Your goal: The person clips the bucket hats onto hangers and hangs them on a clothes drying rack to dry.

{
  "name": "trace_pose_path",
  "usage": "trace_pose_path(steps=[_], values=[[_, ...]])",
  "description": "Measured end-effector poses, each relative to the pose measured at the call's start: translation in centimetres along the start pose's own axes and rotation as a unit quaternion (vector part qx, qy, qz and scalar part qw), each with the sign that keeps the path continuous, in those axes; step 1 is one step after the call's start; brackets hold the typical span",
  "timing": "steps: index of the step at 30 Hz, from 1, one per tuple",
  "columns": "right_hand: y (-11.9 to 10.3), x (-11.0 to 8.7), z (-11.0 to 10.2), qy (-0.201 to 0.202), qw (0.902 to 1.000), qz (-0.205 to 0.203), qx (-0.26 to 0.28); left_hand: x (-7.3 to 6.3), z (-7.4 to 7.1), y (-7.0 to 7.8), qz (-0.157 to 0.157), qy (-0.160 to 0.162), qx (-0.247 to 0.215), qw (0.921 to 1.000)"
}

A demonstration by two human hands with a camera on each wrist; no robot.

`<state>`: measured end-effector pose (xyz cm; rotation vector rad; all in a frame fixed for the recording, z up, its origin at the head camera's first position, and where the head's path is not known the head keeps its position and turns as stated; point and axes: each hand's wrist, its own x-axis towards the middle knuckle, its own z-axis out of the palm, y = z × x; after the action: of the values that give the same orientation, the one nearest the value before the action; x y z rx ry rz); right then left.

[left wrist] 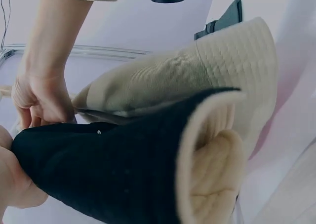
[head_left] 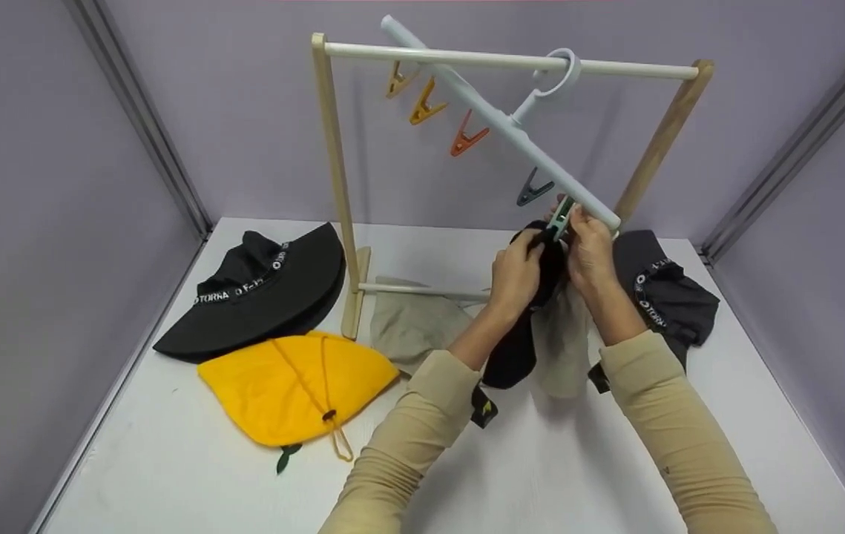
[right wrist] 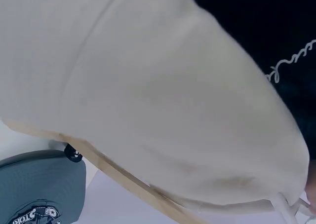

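Note:
My left hand (head_left: 517, 276) grips the crown of a black hat (head_left: 509, 360), which has cream fleece lining (left wrist: 215, 169) inside its brim. My right hand (head_left: 591, 248) pinches a pale green clip (head_left: 561, 217) near the low end of the white hanger (head_left: 500, 119). The black hat's tip meets this clip; whether the clip bites it cannot be told. A beige bucket hat (head_left: 561, 341) hangs beside the black hat, under my right hand. In the right wrist view a white clip (right wrist: 284, 206) is at its top.
The hanger tilts from its hook on a wooden rack (head_left: 337, 163), with several bare coloured clips. On the white table lie a black wide-brim hat (head_left: 274, 297), a yellow hat (head_left: 296, 389), a grey-beige hat (head_left: 415, 326) and a dark cap (head_left: 671, 297).

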<state>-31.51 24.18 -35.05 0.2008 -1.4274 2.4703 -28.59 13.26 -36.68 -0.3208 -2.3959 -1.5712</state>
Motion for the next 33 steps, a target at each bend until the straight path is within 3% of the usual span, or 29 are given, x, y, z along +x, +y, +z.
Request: trace_pose_path(steps=[8,14,18,26,33], values=[[0.3,-0.3,-0.3,-0.042,0.9989,-0.001,0.024,0.1,-0.5,-0.5,0.029,0.030,0.012,0.9991],[0.5,-0.5,-0.6,-0.061,0.9972,0.021,0.038,0.0,-0.3,-1.0,0.020,0.018,0.022,0.9994],[0.5,-0.6,-0.9,-0.062,0.9965,0.040,0.040,-0.5,0.0,-1.8,0.001,-0.006,0.025,0.9997],[0.9,-1.2,-1.6,-0.065,0.9958,0.060,-0.027,-2.3,0.8,-4.0,-0.019,-0.027,0.014,0.9994],[1.7,-2.5,-2.8,-0.115,0.9890,0.034,-0.087,-4.4,1.5,-6.2,-0.045,-0.036,0.013,0.9983]])
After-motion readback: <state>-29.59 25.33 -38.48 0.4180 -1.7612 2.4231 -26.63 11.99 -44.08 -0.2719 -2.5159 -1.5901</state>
